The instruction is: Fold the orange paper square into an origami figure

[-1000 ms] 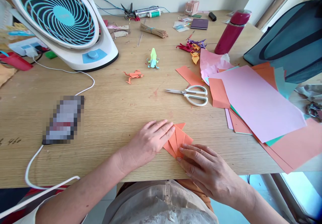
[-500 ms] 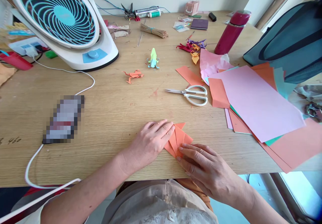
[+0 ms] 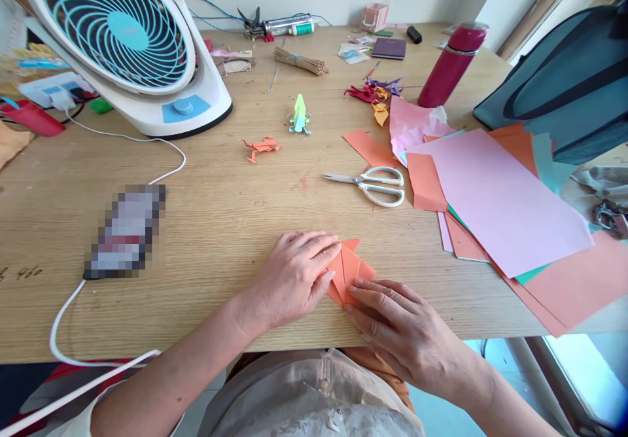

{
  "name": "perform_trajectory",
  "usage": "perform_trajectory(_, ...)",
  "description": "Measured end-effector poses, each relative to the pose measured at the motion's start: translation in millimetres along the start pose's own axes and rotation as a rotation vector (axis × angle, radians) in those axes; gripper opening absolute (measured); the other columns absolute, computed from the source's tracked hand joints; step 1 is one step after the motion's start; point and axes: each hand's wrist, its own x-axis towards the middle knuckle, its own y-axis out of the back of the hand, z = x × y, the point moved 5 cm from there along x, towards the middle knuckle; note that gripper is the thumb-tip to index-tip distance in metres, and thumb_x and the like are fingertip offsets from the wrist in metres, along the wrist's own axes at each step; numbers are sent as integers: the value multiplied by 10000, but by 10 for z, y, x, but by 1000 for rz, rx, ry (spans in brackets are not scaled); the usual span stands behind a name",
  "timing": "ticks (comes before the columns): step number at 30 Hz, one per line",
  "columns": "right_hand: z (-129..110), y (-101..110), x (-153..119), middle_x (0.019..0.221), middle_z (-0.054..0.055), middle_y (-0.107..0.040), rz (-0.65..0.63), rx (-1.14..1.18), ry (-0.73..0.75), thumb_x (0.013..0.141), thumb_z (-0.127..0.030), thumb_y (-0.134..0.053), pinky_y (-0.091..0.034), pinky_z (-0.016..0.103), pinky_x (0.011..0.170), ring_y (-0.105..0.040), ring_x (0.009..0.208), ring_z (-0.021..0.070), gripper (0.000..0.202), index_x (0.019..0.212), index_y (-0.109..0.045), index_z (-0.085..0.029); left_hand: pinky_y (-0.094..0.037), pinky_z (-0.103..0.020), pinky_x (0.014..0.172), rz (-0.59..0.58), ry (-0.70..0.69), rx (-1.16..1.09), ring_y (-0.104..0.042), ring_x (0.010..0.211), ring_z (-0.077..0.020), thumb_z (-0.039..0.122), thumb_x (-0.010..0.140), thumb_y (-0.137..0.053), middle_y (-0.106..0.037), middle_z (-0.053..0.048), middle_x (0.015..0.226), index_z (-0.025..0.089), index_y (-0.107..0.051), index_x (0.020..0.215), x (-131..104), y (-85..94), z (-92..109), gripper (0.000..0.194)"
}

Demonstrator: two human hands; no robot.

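Note:
A piece of orange origami paper (image 3: pixel 350 268), folded into a pointed shape with several creases, lies on the table near its front edge. My left hand (image 3: pixel 300 273) presses on the paper's left side, its thumb at the left flap and its fingers along the upper left edge. From the lower right, my right hand (image 3: pixel 400 319) grips the bottom corner between thumb and fingers. Part of the paper is hidden under both hands. Beyond them lie white-handled scissors (image 3: pixel 380 185), closed, blades pointing left. Farther back are an orange folded frog (image 3: pixel 262 148) and a green-blue folded figure (image 3: pixel 299 116).
Loose coloured sheets (image 3: pixel 510 195) are piled at the right, beside a blue-grey bag (image 3: pixel 559 84) and a magenta flask (image 3: pixel 449 70). On the left stand a white fan (image 3: pixel 196 97) and a pixelated device (image 3: pixel 125 231) with a white cable (image 3: pixel 56 319).
My left thumb has moved down and away from the fingers onto the left flap of the orange paper. My right hand has stayed at the bottom corner.

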Motion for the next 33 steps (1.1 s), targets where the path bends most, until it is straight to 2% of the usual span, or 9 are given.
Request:
perform_trajectory(7,-3,13,9,1239,193,-657,10,-5,2,969,-123,-482,-551,462,953,-607,1198,275,290,1219,-621,-78,-401,-516,1056,-37,0,237,-474,1326,-328,403,1017,-446,-491,-90,1509,114,-518,1413,-58,-96,106,496)
perform_trajectory(12,0,9,14,1243,182,-657,2,-2,-10,975,-159,-495,-554,457,957,-608,1203,272,293,1237,-616,-107,-389,-574,1080,-53,57,355,-440,1359,-377,415,991,-495,-444,-87,1542,140,-520,1425,-64,-83,192,514)
perform_trajectory(21,-6,32,36,1204,176,-673,4,-1,-5,979,-160,-479,-558,445,954,-622,1183,272,274,1192,-641,-103,-368,-600,1107,-37,44,348,-380,1419,-342,331,1019,-437,-396,-83,1572,134,-512,1422,-19,-68,236,455)
perform_trajectory(26,8,13,17,1237,177,-661,-3,10,-5,985,-188,-477,-541,460,987,-602,1209,278,293,1217,-633,-102,-245,-595,1177,-48,-70,298,-321,1459,-295,370,1035,-404,-393,-87,1573,100,-489,1419,-163,-76,338,477)
perform_trajectory(29,14,2,-1,1249,187,-653,-10,8,-8,982,-171,-474,-538,462,991,-595,1222,285,290,1209,-636,-91,-171,-600,1198,-77,-65,266,-315,1463,-286,371,1038,-400,-419,-86,1557,101,-470,1428,-245,-100,328,480)
perform_trajectory(33,12,8,-3,1241,180,-658,-4,1,-14,981,-170,-477,-544,470,987,-601,1220,283,274,1189,-644,-110,-165,-611,1193,-108,-55,247,-305,1467,-290,363,1041,-397,-414,-80,1560,113,-458,1437,-258,-119,293,472)
